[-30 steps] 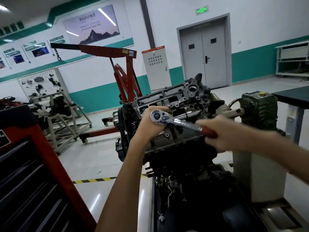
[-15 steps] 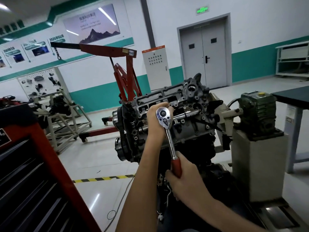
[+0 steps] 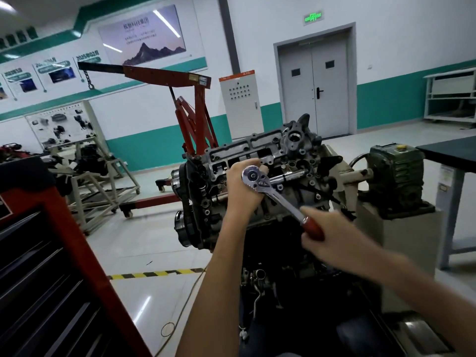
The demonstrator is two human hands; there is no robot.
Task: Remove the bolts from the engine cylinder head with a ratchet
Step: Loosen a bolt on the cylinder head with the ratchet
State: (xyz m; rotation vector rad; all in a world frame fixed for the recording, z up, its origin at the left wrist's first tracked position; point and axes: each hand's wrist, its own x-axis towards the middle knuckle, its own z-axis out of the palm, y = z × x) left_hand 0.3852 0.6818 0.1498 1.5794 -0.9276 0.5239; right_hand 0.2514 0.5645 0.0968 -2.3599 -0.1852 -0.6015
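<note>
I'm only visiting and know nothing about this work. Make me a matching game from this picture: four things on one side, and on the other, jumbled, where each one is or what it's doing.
Things
1. left hand
2. right hand
3. red crane
4. exit sign

Descriptions
a. glows green above the grey door
b. holds the ratchet by its red handle
c. stands on the floor behind the cylinder head
d. curls round the ratchet at its head end

Pairs: 1-d, 2-b, 3-c, 4-a
</note>
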